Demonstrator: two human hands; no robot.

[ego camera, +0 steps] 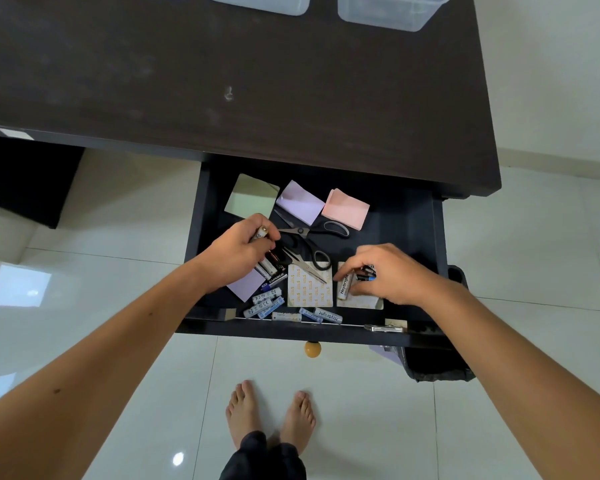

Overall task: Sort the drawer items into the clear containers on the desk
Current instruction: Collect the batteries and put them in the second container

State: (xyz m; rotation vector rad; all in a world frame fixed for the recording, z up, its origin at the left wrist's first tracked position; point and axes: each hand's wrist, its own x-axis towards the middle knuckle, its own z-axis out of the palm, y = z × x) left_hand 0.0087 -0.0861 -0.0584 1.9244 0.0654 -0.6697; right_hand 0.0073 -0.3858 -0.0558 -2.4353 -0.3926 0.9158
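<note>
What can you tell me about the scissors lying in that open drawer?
Two pairs of scissors lie crossed near the middle of the drawer, both with dark plastic handle loops and bare metal blades. One pair's blades point down-right, tips resting on a patterned card. The other pair's blades reach up-left toward the lilac note pad. The left hand, holding batteries, is right beside their handles.

Containers (pixel 388 12) behind on desk (pixel 222 81), scissors (pixel 309 244) mid-drawer (pixel 406 230), batteries (pixel 291 315) along its front
</note>
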